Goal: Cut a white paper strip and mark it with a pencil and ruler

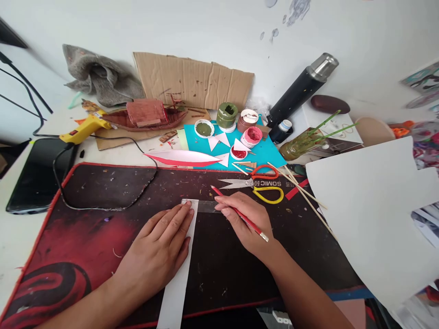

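My left hand (159, 242) lies flat with fingers stretched out over a long white paper strip (176, 297), pressing its upper part to the dark mat (222, 269). A red pencil (252, 225) with a white eraser end sits in the closed fingers of my right hand (254, 212), its point aimed up and left. Under the paper's top end and reaching towards my right fingertips is a clear flat strip (206, 206), perhaps a ruler. Just above my right hand rest scissors (255, 183) with one orange and one yellow handle, blades apart.
Behind the mat lie a red-and-white paper boat shape (185, 158), open paint jars (227, 115) on blue paper, a wooden model boat (147, 116) and a yellow glue gun (85, 128) with its cord. Thin sticks (308, 194) and large white paper (370, 205) are at right.
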{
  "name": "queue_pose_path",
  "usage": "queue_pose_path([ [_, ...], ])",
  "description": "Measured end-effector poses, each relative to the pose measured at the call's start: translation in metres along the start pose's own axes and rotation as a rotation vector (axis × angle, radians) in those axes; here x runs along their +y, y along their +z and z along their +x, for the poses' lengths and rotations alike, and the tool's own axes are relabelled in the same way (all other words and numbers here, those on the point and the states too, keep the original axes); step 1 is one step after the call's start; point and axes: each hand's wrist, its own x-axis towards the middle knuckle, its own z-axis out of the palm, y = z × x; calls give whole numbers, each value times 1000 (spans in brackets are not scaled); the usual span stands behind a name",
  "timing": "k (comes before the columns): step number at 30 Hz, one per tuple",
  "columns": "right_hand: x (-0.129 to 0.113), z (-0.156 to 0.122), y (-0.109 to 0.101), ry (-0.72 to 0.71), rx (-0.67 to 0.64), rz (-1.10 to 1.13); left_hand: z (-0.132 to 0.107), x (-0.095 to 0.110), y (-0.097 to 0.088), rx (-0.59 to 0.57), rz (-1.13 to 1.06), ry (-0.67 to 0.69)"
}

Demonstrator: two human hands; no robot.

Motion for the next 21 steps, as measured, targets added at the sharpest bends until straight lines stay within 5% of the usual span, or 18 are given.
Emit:
queue_pose_path([
  [10, -12, 14, 23, 334, -11, 444, -1, -2, 4, 23, 48, 39],
  [21, 13, 29, 47, 434, 112, 344, 1, 1, 4, 52, -5, 9],
])
